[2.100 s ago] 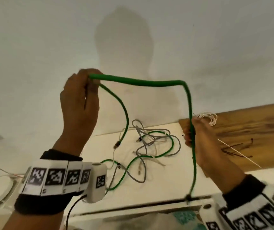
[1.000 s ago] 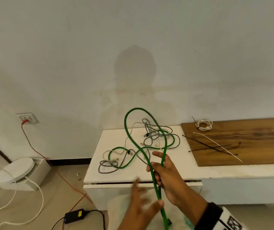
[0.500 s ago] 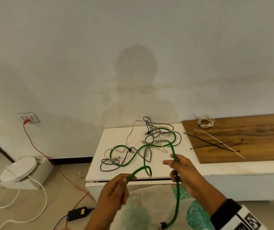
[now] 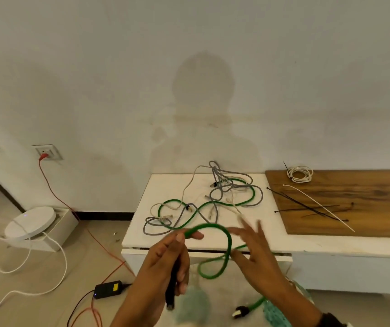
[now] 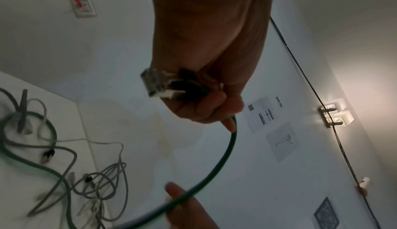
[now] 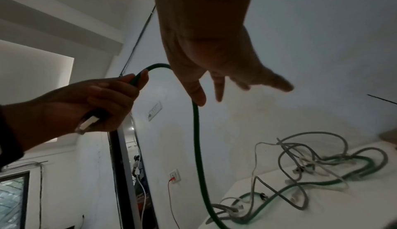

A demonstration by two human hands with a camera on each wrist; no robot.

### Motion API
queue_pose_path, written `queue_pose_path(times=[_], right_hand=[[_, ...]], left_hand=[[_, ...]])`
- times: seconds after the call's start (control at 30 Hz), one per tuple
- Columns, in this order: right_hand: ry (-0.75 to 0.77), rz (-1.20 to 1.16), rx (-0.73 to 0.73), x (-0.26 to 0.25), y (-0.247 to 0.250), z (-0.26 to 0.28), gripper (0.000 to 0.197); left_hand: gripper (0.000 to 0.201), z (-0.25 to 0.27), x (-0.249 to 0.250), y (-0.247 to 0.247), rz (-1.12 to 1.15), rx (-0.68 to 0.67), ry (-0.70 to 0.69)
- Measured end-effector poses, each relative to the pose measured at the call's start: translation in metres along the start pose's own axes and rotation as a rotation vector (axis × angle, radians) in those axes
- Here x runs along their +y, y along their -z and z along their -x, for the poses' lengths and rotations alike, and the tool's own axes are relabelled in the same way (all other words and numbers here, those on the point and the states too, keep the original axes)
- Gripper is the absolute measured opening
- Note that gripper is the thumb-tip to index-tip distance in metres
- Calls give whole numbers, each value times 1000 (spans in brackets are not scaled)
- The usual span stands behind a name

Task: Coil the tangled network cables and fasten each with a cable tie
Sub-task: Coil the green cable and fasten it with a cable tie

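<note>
Head view shows the left hand [image 4: 165, 260] closed around the plug end of a thick green network cable [image 4: 229, 241], the connector [image 4: 169, 306] hanging out below the fist. From the top of that fist the cable arches right, drops and curls into one loose loop in the air, near the front edge of the white table [image 4: 142, 223]; its other plug [image 4: 239, 312] dangles low down. The right hand [image 4: 257, 256] is spread, fingers [image 4: 258, 228] straight and blurred, holding nothing; the wrist views show the cable running just past its fingertips, though whether they touch it I cannot tell.

On the table a tangle of cables [image 4: 215, 199], grey, whitish and another green one, lies unsorted. Farther right, on the wooden board [image 4: 354, 208], lie black cable ties [image 4: 312, 210], a white cable tie [image 4: 319, 206] and one small white coil [image 4: 300, 173] that looks finished.

Judging by this, coiling of the green cable has only begun. The next move likely calls for the right hand to catch the hanging run and bring it to the left fist as another even turn, without twisting it.
</note>
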State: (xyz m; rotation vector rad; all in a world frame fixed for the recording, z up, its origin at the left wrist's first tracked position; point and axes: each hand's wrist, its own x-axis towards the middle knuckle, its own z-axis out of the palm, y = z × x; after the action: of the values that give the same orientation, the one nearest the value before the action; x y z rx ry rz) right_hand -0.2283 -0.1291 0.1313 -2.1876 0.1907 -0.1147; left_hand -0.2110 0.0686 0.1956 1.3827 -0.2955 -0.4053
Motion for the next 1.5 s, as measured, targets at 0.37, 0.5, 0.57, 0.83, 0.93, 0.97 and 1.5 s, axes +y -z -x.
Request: queue_pose_path(times=[0.37,0.5,0.57,0.83,0.93,0.97,1.5], right_hand=[[-274,-668,41,-7,-32,23,32],[-253,-539,72,-7,-32,21,19],[-160,-437,50,-10,-33,22,18],[103,-129,-107,-28,-16,28,26],[253,4,-123,-36,-6,28,25],[311,62,-134,-39,-5,27,22],[857,800,-108,-66,46,-7,17]], left_hand=[[54,-2,-23,-2,645,-251,50],[62,1,-30,-9,741,-331,11],[63,0,-31,-15,743,-359,-34],[52,-20,-40,1,24,-36,-252],[46,-24,-37,8,-154,36,-270],[47,-25,-37,9,-199,52,-279],[39,1,-29,-1,-305,-433,176]])
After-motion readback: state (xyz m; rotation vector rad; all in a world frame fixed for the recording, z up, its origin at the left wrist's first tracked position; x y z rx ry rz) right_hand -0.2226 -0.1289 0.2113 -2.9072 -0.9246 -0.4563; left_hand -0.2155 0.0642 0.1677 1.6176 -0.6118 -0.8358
